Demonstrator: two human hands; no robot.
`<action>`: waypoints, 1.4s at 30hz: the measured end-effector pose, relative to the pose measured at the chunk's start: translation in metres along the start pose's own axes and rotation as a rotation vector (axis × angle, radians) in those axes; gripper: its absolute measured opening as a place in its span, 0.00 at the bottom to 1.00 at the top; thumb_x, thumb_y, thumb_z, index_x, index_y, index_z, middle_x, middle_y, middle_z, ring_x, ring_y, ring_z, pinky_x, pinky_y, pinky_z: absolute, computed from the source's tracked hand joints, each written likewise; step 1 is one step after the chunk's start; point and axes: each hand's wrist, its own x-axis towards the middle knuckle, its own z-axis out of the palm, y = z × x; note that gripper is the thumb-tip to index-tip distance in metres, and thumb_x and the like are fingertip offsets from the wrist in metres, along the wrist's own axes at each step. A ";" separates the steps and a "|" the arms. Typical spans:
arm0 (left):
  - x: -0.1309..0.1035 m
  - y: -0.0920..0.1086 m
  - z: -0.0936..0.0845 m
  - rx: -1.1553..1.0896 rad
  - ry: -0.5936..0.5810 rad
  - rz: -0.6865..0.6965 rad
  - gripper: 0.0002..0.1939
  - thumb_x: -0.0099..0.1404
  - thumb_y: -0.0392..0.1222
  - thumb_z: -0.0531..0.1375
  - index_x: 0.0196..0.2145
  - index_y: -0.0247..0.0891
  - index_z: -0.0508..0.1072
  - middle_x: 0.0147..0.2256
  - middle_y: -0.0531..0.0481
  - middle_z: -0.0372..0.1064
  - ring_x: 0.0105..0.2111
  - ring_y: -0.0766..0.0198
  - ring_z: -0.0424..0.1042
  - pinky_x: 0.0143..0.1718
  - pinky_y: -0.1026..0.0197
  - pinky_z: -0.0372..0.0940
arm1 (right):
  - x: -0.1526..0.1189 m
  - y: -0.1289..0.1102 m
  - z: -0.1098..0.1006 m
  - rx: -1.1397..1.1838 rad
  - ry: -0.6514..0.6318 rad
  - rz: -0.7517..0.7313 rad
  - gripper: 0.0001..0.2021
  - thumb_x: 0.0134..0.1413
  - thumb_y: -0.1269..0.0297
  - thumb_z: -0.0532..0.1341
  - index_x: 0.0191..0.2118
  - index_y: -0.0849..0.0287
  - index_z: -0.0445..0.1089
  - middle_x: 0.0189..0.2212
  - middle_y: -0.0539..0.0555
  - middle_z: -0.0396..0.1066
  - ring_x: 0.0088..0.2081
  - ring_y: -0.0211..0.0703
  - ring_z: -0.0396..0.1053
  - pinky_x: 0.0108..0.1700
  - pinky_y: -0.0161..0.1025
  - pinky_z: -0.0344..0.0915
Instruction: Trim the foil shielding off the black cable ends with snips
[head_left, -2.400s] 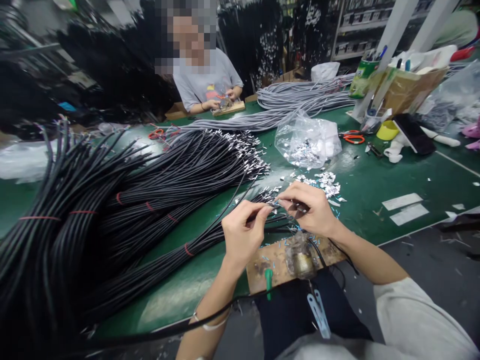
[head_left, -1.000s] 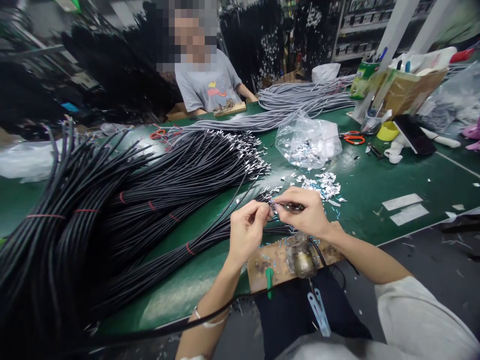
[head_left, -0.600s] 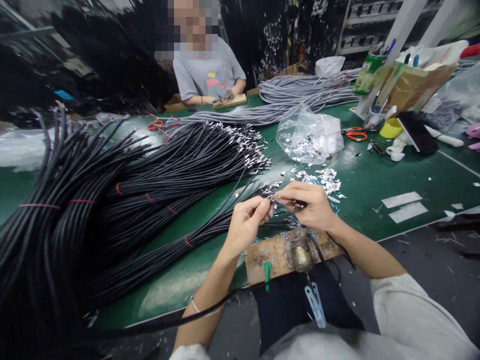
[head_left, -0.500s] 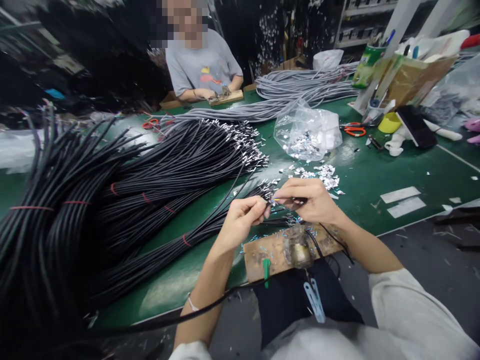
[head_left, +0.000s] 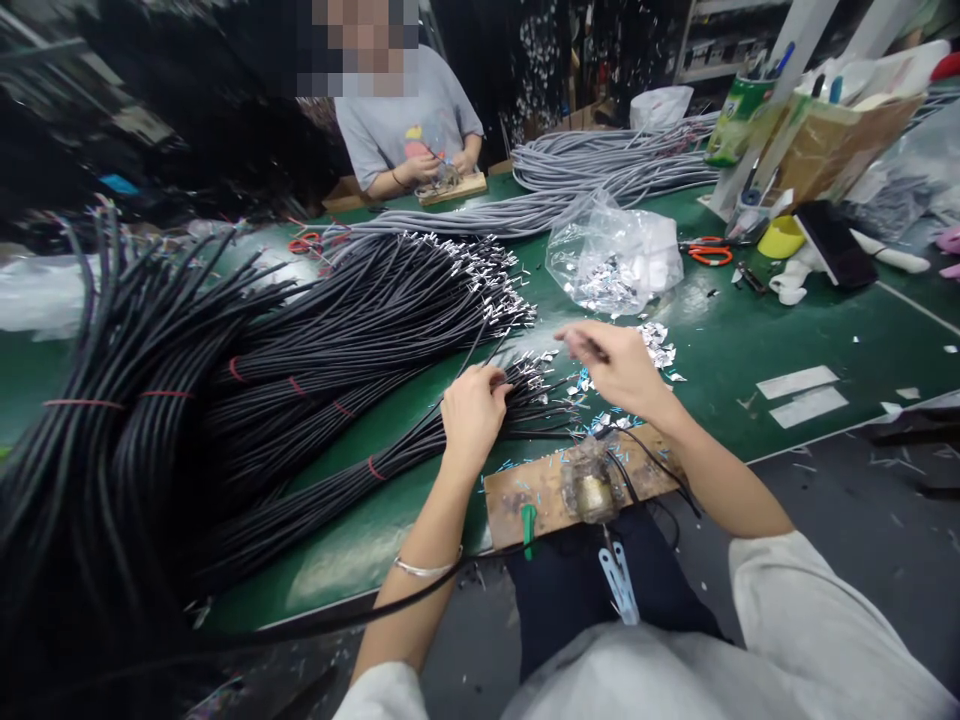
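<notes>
My left hand (head_left: 474, 408) is closed at the stripped ends of a small bundle of black cables (head_left: 405, 450); its fingertips seem to pinch a cable end. To the right, my right hand (head_left: 611, 365) is raised over the green table with curled fingers, and a small dark object shows in its palm. Beneath both hands lies a wooden board (head_left: 517, 500) carrying a metal device (head_left: 594, 485) and a green clip (head_left: 529, 530). Scraps of foil and blue bits (head_left: 615, 420) are scattered between hands and board.
Large black cable bundles (head_left: 337, 340) cover the left. Beyond my hands are a clear bag (head_left: 619, 260), grey cables (head_left: 600, 165) and orange-handled scissors (head_left: 707, 251). A phone (head_left: 834, 245) stands at the right. Another person (head_left: 409, 130) works across the table.
My hands have moved apart: the left slightly left and up toward the bundle ends, the right upward and turned. The other person's hands have lifted a little.
</notes>
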 end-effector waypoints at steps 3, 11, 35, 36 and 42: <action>0.000 -0.005 -0.003 0.140 -0.112 -0.010 0.09 0.60 0.47 0.60 0.34 0.41 0.76 0.34 0.44 0.74 0.34 0.53 0.72 0.32 0.57 0.61 | -0.005 0.004 0.006 -0.279 -0.328 -0.057 0.15 0.51 0.76 0.55 0.41 0.56 0.74 0.37 0.53 0.73 0.32 0.39 0.68 0.30 0.36 0.56; 0.009 -0.015 0.007 0.040 -0.083 0.105 0.06 0.61 0.42 0.59 0.31 0.37 0.71 0.33 0.46 0.70 0.32 0.59 0.70 0.35 0.59 0.61 | -0.010 -0.007 0.015 -0.399 -0.776 -0.096 0.07 0.51 0.70 0.60 0.30 0.57 0.76 0.27 0.56 0.75 0.30 0.44 0.71 0.27 0.36 0.50; 0.000 0.007 0.011 -0.373 -0.073 0.082 0.02 0.60 0.37 0.59 0.31 0.36 0.70 0.28 0.49 0.70 0.27 0.63 0.71 0.32 0.61 0.66 | -0.010 -0.007 0.019 -0.406 -0.704 -0.122 0.08 0.50 0.72 0.59 0.33 0.58 0.76 0.28 0.55 0.75 0.30 0.41 0.71 0.30 0.34 0.57; -0.001 0.010 0.007 -0.507 -0.064 0.078 0.03 0.61 0.37 0.58 0.34 0.36 0.70 0.29 0.49 0.71 0.26 0.65 0.71 0.31 0.62 0.67 | -0.009 -0.008 0.017 -0.329 -0.586 -0.131 0.09 0.49 0.73 0.59 0.33 0.58 0.76 0.28 0.54 0.75 0.30 0.40 0.71 0.31 0.34 0.58; -0.015 0.028 -0.018 -0.717 0.052 0.213 0.18 0.65 0.39 0.55 0.53 0.40 0.65 0.34 0.50 0.70 0.26 0.70 0.69 0.28 0.67 0.66 | -0.007 -0.009 0.011 0.078 0.185 -0.075 0.06 0.50 0.73 0.60 0.34 0.60 0.74 0.29 0.50 0.74 0.30 0.36 0.69 0.33 0.34 0.63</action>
